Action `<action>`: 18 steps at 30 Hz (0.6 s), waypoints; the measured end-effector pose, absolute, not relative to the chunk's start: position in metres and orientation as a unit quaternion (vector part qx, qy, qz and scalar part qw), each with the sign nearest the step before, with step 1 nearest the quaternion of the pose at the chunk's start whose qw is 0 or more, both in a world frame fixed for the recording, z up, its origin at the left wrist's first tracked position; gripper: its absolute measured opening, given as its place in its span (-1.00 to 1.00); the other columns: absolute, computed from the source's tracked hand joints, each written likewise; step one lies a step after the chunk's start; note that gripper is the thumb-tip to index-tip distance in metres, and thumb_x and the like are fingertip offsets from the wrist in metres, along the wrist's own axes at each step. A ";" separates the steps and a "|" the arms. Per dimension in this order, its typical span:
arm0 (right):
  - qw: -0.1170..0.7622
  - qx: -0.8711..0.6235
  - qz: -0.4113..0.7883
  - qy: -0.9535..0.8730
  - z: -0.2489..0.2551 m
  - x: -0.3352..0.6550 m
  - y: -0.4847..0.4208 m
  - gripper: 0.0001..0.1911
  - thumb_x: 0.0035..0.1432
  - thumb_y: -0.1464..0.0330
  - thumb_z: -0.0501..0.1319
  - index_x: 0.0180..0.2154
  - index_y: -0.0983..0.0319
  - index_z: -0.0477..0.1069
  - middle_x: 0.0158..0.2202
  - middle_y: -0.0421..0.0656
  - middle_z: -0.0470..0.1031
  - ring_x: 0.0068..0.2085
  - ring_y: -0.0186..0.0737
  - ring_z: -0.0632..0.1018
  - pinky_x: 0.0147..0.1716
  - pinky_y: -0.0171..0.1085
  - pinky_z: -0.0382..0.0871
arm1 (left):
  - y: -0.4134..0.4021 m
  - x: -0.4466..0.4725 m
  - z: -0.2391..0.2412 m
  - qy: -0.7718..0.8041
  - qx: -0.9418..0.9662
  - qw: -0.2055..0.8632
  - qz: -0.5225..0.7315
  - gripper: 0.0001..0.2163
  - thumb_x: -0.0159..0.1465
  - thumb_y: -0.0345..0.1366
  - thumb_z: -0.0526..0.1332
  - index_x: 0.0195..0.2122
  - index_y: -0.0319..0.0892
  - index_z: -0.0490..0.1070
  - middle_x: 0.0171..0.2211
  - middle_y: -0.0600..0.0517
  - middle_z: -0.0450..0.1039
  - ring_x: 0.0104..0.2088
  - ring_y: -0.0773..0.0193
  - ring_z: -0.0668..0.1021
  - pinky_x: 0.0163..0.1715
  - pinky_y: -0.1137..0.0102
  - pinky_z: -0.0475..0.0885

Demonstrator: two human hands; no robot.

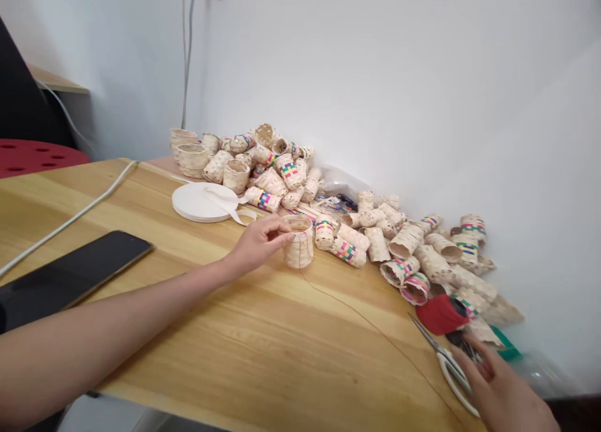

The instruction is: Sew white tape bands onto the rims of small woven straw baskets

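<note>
My left hand pinches the rim of a small woven bamboo basket, which stands upright on the table. Red thread hangs over the basket's side and runs across the wood toward the lower right. Over at the right edge is my right hand, slightly blurred, its fingers bent beside white-handled scissors. A small dark object with metal parts lies at those fingertips; whether they grip it is unclear. Just beyond sits a spool of red thread.
Many small woven baskets are heaped along the wall, some with coloured bands. A roll of white tape lies left of the held basket. A phone and a white cable occupy the table's left side.
</note>
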State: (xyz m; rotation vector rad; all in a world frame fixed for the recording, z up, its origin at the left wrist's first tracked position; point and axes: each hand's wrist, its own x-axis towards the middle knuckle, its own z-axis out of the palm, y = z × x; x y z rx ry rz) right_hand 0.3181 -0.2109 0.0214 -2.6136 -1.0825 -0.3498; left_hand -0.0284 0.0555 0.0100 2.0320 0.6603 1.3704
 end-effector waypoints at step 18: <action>0.447 -0.632 0.428 -0.466 0.012 0.188 -0.046 -0.47 -0.19 0.00 0.37 -0.30 0.28 0.45 -0.65 -0.41 0.02 -0.64 -0.49 -0.02 -0.66 -0.39 -0.13 | 0.037 -0.027 0.024 0.156 0.783 0.347 0.491 -0.83 0.21 -0.26 0.21 -0.45 -0.23 0.47 -0.46 0.02 0.42 -0.45 0.34 0.38 -0.44 0.45 0.26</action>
